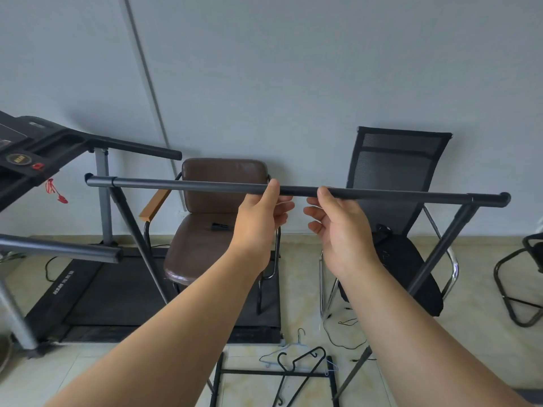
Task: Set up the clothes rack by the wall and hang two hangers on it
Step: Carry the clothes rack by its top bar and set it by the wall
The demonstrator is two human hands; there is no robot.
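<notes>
The dark grey clothes rack stands in front of me, its top bar level at chest height and its slanted legs reaching down to a floor frame. My left hand and my right hand are just under the middle of the bar. Each thumb tip touches the bar, while the fingers are spread below it and do not close around it. A black hanger and a pale wire hanger lie on the tiled floor between the rack's feet.
A treadmill fills the left side. A brown padded chair and a black mesh chair stand against the wall behind the rack. Another chair's base is at far right. Thin cables trail over the floor.
</notes>
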